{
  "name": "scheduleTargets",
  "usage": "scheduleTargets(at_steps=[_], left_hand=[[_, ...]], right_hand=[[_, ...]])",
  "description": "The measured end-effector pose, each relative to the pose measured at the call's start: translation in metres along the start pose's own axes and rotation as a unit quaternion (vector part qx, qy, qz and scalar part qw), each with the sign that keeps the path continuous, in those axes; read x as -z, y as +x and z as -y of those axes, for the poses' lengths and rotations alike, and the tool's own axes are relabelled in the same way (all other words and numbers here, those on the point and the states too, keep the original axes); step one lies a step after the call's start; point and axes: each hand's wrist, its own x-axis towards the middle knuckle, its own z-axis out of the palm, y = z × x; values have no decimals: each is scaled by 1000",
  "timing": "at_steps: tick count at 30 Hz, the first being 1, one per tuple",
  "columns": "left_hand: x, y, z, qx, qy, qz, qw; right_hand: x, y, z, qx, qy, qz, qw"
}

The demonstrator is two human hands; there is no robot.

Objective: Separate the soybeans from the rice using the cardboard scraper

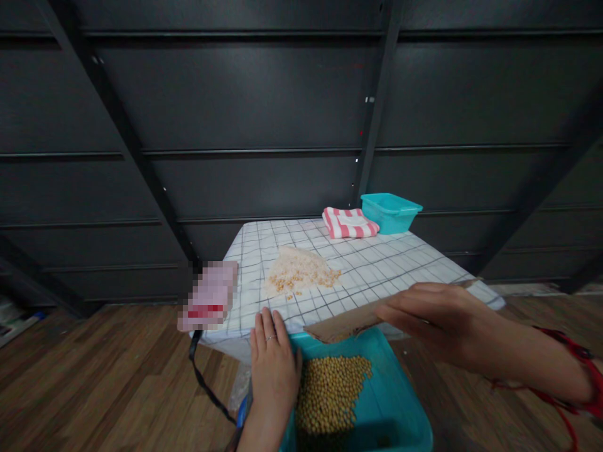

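Note:
My right hand point(433, 317) grips a strip of brown cardboard point(346, 321), held along the table's front edge above a turquoise basin point(407, 402). Yellowish round beans point(330, 392), like soybeans, fill the basin's left part. Flat and stretched out, the fingers of my left hand point(273, 361) lie at the table edge beside the basin's left rim; the thumb is partly hidden there. On the checked tablecloth point(367, 267) a pale, fine-grained heap point(301, 267) has yellow beans scattered along its near side.
A pink-and-white striped cloth point(348, 223) lies at the table's back, against a second turquoise basin point(391, 213). A pixelated pink item point(211, 295) is at the left table edge, with a black strap point(205, 383) hanging below. Dark panels point(254, 94) stand behind.

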Motion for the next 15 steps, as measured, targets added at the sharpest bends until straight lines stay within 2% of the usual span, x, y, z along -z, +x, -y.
scheduleTargets(at_steps=[3,7,10,15], left_hand=[[0,0,0,0,-10,-3,1000],[0,0,-1,11,-24,-4,1000],[1,1,-1,11,-22,-2,1000],[7,3,-3,10,-12,4,1000]], right_hand=[[-3,3,-6,47,-93,-24,994],[-16,20,-17,92,-222,-60,969],[-28,36,-21,109,-234,-67,964],[-38,52,-18,121,-220,-43,967]])
